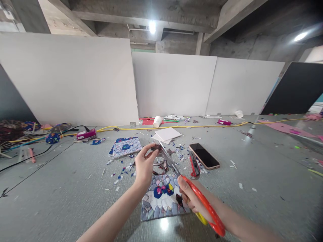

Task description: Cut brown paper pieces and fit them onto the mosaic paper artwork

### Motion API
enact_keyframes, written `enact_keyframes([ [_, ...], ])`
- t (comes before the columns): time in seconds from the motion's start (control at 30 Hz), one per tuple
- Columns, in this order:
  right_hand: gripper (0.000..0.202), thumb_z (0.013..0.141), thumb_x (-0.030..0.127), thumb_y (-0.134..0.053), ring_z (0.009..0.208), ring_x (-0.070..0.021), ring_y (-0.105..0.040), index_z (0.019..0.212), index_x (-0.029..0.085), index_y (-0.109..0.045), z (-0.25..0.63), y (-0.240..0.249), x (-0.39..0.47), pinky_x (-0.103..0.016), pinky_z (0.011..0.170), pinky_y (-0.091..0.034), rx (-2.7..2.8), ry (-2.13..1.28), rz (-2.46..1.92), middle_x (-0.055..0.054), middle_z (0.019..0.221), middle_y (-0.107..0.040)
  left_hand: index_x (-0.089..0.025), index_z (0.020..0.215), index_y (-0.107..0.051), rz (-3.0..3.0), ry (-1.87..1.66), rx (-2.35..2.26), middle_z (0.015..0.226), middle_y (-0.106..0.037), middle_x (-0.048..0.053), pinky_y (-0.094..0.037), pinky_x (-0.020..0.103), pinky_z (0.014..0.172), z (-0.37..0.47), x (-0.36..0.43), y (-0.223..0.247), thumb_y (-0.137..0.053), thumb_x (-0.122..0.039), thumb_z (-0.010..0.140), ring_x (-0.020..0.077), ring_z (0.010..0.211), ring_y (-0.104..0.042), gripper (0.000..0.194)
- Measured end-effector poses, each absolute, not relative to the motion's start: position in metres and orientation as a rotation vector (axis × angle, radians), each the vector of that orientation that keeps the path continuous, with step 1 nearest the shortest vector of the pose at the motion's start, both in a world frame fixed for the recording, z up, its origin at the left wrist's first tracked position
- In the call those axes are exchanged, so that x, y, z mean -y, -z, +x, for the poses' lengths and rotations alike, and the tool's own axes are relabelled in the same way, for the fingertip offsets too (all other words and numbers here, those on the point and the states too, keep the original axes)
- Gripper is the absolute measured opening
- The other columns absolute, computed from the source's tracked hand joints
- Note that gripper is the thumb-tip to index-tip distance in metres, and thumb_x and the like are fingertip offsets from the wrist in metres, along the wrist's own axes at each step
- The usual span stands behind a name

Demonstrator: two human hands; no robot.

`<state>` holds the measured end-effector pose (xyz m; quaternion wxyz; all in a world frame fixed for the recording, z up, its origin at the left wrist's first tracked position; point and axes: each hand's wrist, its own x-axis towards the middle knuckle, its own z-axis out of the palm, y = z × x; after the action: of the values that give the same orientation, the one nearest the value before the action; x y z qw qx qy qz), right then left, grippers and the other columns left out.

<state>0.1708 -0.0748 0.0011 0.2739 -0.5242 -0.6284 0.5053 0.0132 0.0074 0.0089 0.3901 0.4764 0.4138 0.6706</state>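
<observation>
My left hand [144,166] pinches a small dark brown scrap [156,147], possibly fabric, between thumb and fingertips. In my right hand [188,195] is a pair of scissors [208,205] with orange-red and yellow handles. Their long blades reach up and left beside the scrap; whether they touch it I cannot tell. Below my hands lies a square collage panel [161,203] of padded grey, white and blue pieces, with a dark blue bow shape near its middle. My right hand partly covers its right side. Brown scraps and a ring-shaped thing [158,162] lie just beyond the panel.
Right of the scissors are a red utility knife [193,164] and a phone [204,156]. A blue-white patterned panel [127,147] and white cards [168,134] lie farther back. Paper bits litter the surface. A yellow cable [141,128], purple power strips [86,134] and a paper cup [157,121] line the back.
</observation>
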Motion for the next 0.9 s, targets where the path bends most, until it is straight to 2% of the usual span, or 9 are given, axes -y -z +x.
enact_keyframes([
  [0.4, 0.055, 0.072, 0.074, -0.023, 0.045, -0.0071, -0.029, 0.06, 0.02, -0.029, 0.172, -0.006, 0.07, -0.02, 0.04, -0.021, 1.688, -1.297, -1.466, 0.005, 0.052, -0.033, -0.016, 0.088, -0.063, 1.202, -1.659, -1.07, 0.088, -0.067, 0.005, -0.047, 0.031, 0.078, 0.01, -0.011, -0.008, -0.064, -0.023, 0.063, 0.0188, 0.081, -0.062, 0.026],
  [0.7, 0.06, 0.072, 0.074, -0.018, 0.038, -0.0062, -0.026, 0.054, 0.019, -0.033, 0.173, -0.011, 0.066, -0.021, 0.038, -0.02, 1.769, -1.264, -1.522, 0.006, 0.043, -0.029, -0.016, 0.088, -0.065, 1.194, -1.619, -1.064, 0.089, -0.067, 0.005, -0.047, 0.029, 0.076, 0.008, -0.013, -0.007, -0.065, -0.024, 0.062, 0.018, 0.081, -0.062, 0.027],
  [0.9, 0.059, 0.073, 0.074, -0.019, 0.04, -0.0082, -0.033, 0.054, 0.02, -0.035, 0.179, -0.01, 0.059, -0.021, 0.039, -0.024, 1.869, -1.223, -1.529, 0.003, 0.044, -0.036, -0.016, 0.087, -0.065, 1.23, -1.597, -1.087, 0.089, -0.067, 0.005, -0.046, 0.029, 0.075, 0.005, -0.017, -0.007, -0.064, -0.022, 0.062, 0.018, 0.081, -0.061, 0.026],
])
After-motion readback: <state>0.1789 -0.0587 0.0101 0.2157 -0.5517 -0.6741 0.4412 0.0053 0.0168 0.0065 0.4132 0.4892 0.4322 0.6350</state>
